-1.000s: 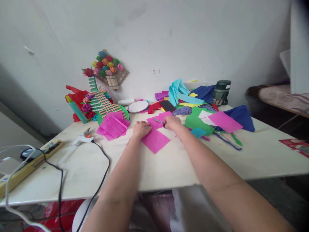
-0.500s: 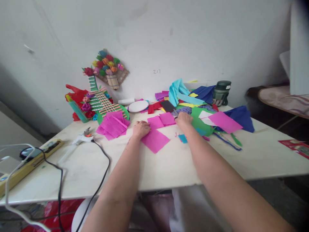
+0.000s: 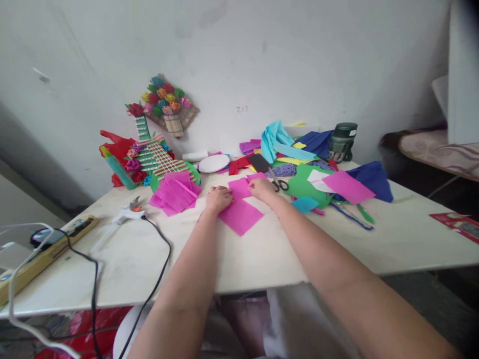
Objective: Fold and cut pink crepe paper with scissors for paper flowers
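Note:
My left hand (image 3: 219,199) rests on the table with its fingers laid over the left edge of the pink paper. A pink square (image 3: 241,217) lies flat just in front of it. My right hand (image 3: 261,189) has its fingertips pinched at a folded pink paper piece (image 3: 239,188) between the two hands. Part of that paper is hidden under the right fingers. Black-handled scissors (image 3: 280,185) lie just right of the right hand. A loose stack of pink paper squares (image 3: 175,193) sits left of my left hand.
A flower-trimmed paper guitar (image 3: 157,154) and a glue bottle (image 3: 119,170) stand at the back left. Nearer are a glue gun (image 3: 129,213) with its cord and a power strip (image 3: 48,254). Colored papers, a phone (image 3: 259,162) and a dark flask (image 3: 342,143) occupy the back right.
My right hand has moved left from over the scissors to the folded pink paper, leaving the scissors uncovered. The left hand has stayed in place.

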The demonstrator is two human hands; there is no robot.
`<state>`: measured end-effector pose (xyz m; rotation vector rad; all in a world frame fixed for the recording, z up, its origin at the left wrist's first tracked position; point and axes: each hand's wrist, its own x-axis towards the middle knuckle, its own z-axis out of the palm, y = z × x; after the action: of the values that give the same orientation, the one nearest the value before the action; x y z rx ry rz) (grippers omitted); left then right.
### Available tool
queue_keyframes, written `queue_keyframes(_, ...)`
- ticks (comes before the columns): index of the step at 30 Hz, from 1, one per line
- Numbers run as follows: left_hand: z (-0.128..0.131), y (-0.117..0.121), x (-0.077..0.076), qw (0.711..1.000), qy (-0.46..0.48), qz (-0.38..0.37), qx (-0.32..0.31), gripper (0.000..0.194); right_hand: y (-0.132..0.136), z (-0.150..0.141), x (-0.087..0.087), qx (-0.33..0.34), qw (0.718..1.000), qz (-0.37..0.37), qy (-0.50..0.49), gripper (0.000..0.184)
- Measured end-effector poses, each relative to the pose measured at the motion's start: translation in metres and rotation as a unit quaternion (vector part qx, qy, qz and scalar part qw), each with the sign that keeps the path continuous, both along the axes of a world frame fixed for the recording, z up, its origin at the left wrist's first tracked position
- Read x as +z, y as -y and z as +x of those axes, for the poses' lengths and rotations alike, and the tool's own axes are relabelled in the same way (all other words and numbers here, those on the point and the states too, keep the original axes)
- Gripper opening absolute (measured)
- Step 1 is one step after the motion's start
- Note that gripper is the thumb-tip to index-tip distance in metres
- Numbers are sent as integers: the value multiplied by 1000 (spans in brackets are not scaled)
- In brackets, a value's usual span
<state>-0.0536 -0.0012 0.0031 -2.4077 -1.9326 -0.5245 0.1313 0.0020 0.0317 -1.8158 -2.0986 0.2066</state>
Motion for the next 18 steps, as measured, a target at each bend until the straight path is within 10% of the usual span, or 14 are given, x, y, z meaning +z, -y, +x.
queue_keyframes(7,0,-2,-2,1000,8,2,5,29,-7,-7,-11,-36,997,-59,35,43)
queue_keyframes(18,0,-1,-1,999,27,15,-9,31,-6,-11,-12,-35,998,-54,-22,18)
